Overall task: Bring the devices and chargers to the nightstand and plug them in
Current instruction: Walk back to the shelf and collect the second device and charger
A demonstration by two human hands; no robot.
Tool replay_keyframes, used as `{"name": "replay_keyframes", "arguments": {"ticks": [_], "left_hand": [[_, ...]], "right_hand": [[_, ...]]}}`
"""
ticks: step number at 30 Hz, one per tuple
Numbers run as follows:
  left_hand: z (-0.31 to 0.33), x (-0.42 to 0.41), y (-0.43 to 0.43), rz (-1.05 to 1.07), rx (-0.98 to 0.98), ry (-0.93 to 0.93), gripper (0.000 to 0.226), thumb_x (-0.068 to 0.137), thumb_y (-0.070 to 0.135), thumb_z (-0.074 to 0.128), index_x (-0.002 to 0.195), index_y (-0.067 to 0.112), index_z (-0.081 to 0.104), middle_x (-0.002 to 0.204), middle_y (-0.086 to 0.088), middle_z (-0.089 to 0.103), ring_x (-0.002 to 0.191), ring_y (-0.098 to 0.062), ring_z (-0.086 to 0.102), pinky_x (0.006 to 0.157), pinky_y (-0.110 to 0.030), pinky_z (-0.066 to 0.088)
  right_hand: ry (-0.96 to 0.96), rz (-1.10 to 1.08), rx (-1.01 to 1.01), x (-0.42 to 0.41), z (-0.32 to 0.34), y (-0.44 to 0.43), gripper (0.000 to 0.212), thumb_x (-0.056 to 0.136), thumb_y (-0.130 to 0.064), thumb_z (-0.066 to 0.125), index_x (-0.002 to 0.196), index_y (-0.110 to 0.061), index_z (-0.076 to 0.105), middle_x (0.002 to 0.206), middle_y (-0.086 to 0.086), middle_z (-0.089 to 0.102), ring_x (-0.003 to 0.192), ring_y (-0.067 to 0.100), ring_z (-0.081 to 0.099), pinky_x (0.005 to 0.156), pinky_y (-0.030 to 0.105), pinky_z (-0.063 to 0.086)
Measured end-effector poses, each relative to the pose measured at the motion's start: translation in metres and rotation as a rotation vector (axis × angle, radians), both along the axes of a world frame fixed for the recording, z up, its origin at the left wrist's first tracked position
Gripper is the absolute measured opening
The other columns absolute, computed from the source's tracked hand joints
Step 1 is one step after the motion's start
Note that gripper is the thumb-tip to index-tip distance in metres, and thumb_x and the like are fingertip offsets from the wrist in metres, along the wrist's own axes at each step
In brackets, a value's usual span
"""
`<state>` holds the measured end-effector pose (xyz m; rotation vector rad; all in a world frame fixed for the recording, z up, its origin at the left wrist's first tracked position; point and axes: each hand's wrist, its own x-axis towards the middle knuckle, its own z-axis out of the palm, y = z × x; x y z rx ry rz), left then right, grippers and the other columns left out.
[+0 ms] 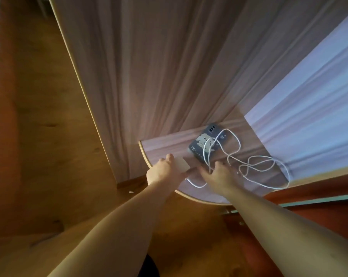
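Both bare arms stretched over the rounded pale wood-grain nightstand [165, 145]. Left hand [163, 170] closed around a small cream-white block, likely a charger adapter [181, 164], near the front-left edge. Right hand [219, 173] spread, fingers loose and apart, gripping nothing, hovering over the long white charging cable [257, 166]. Cable sprawled in loose loops across the top, partly lying over the dark blue phone with a cartoon-printed case [204, 144], which sits flat toward the back. Adapter probably light, rigid, smooth-sided: best pinched across its flat faces. Cable soft, floppy, prone to tangling and dragging the phone; best taken near a connector end. Phone stiff and fragile: lift by the long edges.
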<state>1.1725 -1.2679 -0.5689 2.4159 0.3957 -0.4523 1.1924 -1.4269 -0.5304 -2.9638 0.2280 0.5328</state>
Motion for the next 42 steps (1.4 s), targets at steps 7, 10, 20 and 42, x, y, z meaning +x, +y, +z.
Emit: {"name": "replay_keyframes", "arguments": {"ticks": [7, 10, 20, 42], "left_hand": [[-0.011, 0.017, 0.0, -0.156, -0.028, -0.104, 0.036, 0.093, 0.046, 0.042, 0.121, 0.026, 0.05, 0.101, -0.006, 0.067, 0.078, -0.028, 0.061, 0.061, -0.034, 0.048], [-0.009, 0.035, -0.003, -0.183, 0.063, -0.217, 0.034, 0.093, 0.041, 0.041, 0.124, 0.027, 0.046, 0.096, -0.005, 0.065, 0.07, -0.023, 0.053, 0.054, -0.03, 0.039], [-0.006, 0.094, -0.067, -0.274, 0.2, -0.165, 0.079, 0.081, 0.058, 0.062, 0.14, 0.012, 0.035, 0.132, -0.01, 0.042, 0.121, -0.03, 0.039, 0.098, -0.042, 0.038], [0.058, 0.101, -0.032, -0.295, 0.248, 0.019, 0.118, 0.057, 0.057, 0.078, 0.146, 0.012, 0.015, 0.133, -0.013, 0.043, 0.122, -0.034, 0.042, 0.101, -0.044, 0.036]], "right_hand": [[-0.078, 0.023, -0.144, 0.001, -0.033, -0.008, 0.019, 0.09, -0.031, 0.051, 0.097, -0.016, 0.062, 0.104, 0.007, 0.071, 0.107, 0.027, 0.061, 0.1, 0.041, 0.032], [-0.086, 0.004, -0.034, 0.004, -0.034, -0.022, 0.02, 0.098, -0.024, 0.043, 0.098, -0.014, 0.061, 0.104, 0.011, 0.071, 0.104, 0.029, 0.064, 0.093, 0.038, 0.041], [-0.054, 0.018, 0.27, 0.004, -0.025, -0.047, 0.031, 0.102, -0.032, 0.033, 0.103, -0.015, 0.059, 0.085, -0.002, 0.059, 0.084, 0.021, 0.06, 0.073, 0.031, 0.042], [-0.292, -0.163, 0.545, 0.006, 0.094, -0.043, 0.025, 0.101, -0.025, 0.038, 0.085, -0.017, 0.055, 0.066, -0.003, 0.053, 0.06, 0.005, 0.052, 0.044, 0.008, 0.038]]}}
